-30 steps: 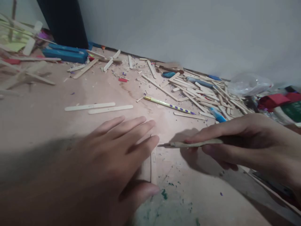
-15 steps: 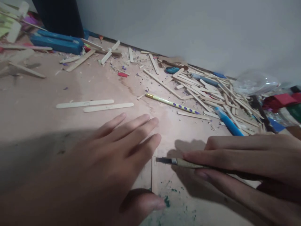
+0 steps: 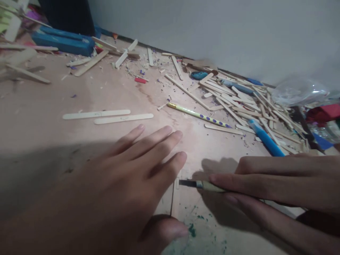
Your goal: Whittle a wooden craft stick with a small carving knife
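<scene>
My left hand (image 3: 143, 173) lies flat with fingers spread, its index finger and thumb on a craft stick (image 3: 175, 202) that runs up and down the table. A small rectangle is drawn on this stick. From the right, my right hand (image 3: 265, 187) pinches the wooden handle of a wood-carving chisel (image 3: 190, 183). The chisel's flat dark blade points left, its tip at the stick's right edge beside the drawn mark. Beyond my left fingers lie two craft sticks, an upper one (image 3: 77, 115) and a lower one (image 3: 140, 117), each with a pencilled mark.
A spotted pencil (image 3: 199, 115) and a blue tube-like tool (image 3: 265, 138) lie near a heap of craft sticks (image 3: 239, 102). Farther off are a blue block (image 3: 63, 44), wood shavings, crossed sticks (image 3: 126, 55) and a clear plastic bottle (image 3: 300, 92) by the wall.
The chisel tip has shifted slightly right, from over the drawn rectangle to the stick's edge. My left hand keeps its place on the stick; the view has tilted a little.
</scene>
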`<control>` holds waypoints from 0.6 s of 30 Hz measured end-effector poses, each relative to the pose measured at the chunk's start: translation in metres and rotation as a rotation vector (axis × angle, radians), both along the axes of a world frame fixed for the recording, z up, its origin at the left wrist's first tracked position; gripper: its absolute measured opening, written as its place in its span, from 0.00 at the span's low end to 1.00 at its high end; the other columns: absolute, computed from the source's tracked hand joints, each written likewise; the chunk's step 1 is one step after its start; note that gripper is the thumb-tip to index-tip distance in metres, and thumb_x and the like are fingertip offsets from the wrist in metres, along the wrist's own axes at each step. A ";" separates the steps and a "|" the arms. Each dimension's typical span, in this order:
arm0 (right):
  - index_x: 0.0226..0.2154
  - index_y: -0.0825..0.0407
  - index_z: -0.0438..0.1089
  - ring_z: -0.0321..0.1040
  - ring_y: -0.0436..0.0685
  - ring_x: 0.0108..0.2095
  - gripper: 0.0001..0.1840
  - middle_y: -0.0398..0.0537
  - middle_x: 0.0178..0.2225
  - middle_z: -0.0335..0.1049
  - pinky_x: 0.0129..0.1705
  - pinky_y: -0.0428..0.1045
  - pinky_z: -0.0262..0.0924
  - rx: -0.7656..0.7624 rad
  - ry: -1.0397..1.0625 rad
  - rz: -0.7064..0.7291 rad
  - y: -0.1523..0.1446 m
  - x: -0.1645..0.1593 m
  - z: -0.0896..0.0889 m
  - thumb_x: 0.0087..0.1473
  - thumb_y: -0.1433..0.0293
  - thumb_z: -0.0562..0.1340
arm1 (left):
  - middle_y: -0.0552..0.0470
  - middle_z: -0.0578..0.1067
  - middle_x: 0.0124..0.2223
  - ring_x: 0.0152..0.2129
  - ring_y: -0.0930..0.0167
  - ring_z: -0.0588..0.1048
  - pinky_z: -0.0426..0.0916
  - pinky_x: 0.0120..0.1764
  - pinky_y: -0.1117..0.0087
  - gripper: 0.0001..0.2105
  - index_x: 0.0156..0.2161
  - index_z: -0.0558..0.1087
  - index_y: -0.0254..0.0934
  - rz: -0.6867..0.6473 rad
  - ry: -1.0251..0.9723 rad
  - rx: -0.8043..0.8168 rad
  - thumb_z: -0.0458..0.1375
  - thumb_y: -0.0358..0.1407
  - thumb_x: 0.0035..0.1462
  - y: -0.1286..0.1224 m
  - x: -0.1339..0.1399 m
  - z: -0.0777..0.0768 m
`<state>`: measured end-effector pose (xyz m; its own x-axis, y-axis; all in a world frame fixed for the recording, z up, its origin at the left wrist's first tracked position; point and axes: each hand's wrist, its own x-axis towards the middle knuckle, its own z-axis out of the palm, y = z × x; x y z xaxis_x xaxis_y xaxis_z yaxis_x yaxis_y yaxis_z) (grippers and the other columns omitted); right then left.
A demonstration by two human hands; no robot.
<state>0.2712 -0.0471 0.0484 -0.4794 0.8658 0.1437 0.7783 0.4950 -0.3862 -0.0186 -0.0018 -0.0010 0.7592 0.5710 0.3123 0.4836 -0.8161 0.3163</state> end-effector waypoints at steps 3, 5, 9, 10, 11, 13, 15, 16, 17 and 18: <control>0.55 0.32 0.83 0.82 0.59 0.35 0.19 0.46 0.41 0.86 0.30 0.49 0.74 -0.002 0.009 0.006 0.000 -0.001 0.001 0.77 0.50 0.57 | 0.46 0.70 0.75 0.73 0.53 0.67 0.58 0.77 0.51 0.30 0.69 0.71 0.39 0.001 0.002 0.007 0.61 0.53 0.69 -0.002 -0.002 0.001; 0.53 0.35 0.82 0.81 0.56 0.33 0.20 0.45 0.39 0.85 0.28 0.48 0.72 -0.033 0.006 0.034 0.002 -0.003 0.003 0.78 0.52 0.55 | 0.45 0.69 0.75 0.73 0.53 0.66 0.58 0.77 0.50 0.31 0.69 0.70 0.39 -0.002 0.013 0.014 0.61 0.53 0.69 -0.002 -0.003 0.002; 0.51 0.39 0.80 0.79 0.51 0.31 0.16 0.41 0.35 0.83 0.26 0.44 0.68 -0.059 0.057 0.100 0.009 -0.011 0.008 0.80 0.59 0.56 | 0.47 0.68 0.76 0.76 0.57 0.61 0.53 0.78 0.55 0.31 0.70 0.70 0.40 0.005 0.034 0.003 0.61 0.53 0.69 -0.001 -0.001 0.002; 0.52 0.39 0.79 0.80 0.51 0.32 0.15 0.40 0.36 0.83 0.27 0.44 0.69 -0.056 0.075 0.117 0.010 -0.012 0.009 0.80 0.62 0.56 | 0.48 0.68 0.76 0.76 0.59 0.61 0.52 0.78 0.56 0.31 0.70 0.70 0.41 0.005 0.038 0.004 0.61 0.53 0.69 0.000 0.000 0.001; 0.54 0.39 0.78 0.80 0.51 0.33 0.14 0.40 0.37 0.83 0.28 0.43 0.70 -0.050 0.085 0.128 0.010 -0.013 0.010 0.80 0.63 0.56 | 0.49 0.69 0.75 0.76 0.60 0.60 0.51 0.79 0.57 0.30 0.70 0.70 0.41 0.005 0.040 0.008 0.60 0.53 0.69 0.000 0.000 0.001; 0.57 0.40 0.77 0.81 0.52 0.35 0.15 0.41 0.39 0.84 0.31 0.44 0.73 -0.032 0.084 0.126 0.011 -0.013 0.011 0.80 0.66 0.56 | 0.49 0.69 0.75 0.76 0.61 0.60 0.48 0.79 0.59 0.30 0.69 0.70 0.42 0.003 0.038 0.015 0.59 0.54 0.70 0.000 0.001 0.000; 0.56 0.39 0.77 0.81 0.53 0.35 0.14 0.41 0.38 0.84 0.31 0.45 0.73 -0.048 0.092 0.123 0.009 -0.012 0.013 0.79 0.67 0.57 | 0.51 0.68 0.76 0.77 0.63 0.59 0.47 0.79 0.61 0.30 0.70 0.69 0.42 0.003 0.035 0.014 0.59 0.55 0.70 0.000 0.001 0.000; 0.55 0.39 0.78 0.82 0.53 0.35 0.14 0.41 0.38 0.84 0.30 0.45 0.72 -0.071 0.094 0.126 0.008 -0.011 0.013 0.79 0.68 0.57 | 0.51 0.68 0.76 0.77 0.64 0.59 0.46 0.79 0.62 0.30 0.70 0.69 0.43 0.003 0.035 0.012 0.59 0.55 0.70 0.000 0.001 0.000; 0.54 0.39 0.78 0.81 0.53 0.34 0.14 0.41 0.37 0.84 0.29 0.45 0.71 -0.089 0.098 0.132 0.007 -0.010 0.014 0.78 0.69 0.58 | 0.51 0.68 0.76 0.77 0.64 0.58 0.46 0.79 0.62 0.30 0.70 0.69 0.43 0.003 0.035 0.010 0.59 0.55 0.70 0.000 0.001 0.000; 0.55 0.40 0.78 0.82 0.54 0.35 0.14 0.42 0.37 0.84 0.28 0.46 0.71 -0.087 0.089 0.130 0.005 -0.008 0.014 0.78 0.69 0.58 | 0.51 0.68 0.76 0.77 0.64 0.58 0.46 0.79 0.61 0.30 0.70 0.69 0.43 0.002 0.037 0.008 0.59 0.56 0.70 0.000 0.001 0.001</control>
<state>0.2634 -0.0424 0.0622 -0.5764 0.8086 0.1182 0.6709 0.5509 -0.4964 -0.0181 -0.0020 -0.0005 0.7690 0.5702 0.2891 0.4966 -0.8175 0.2916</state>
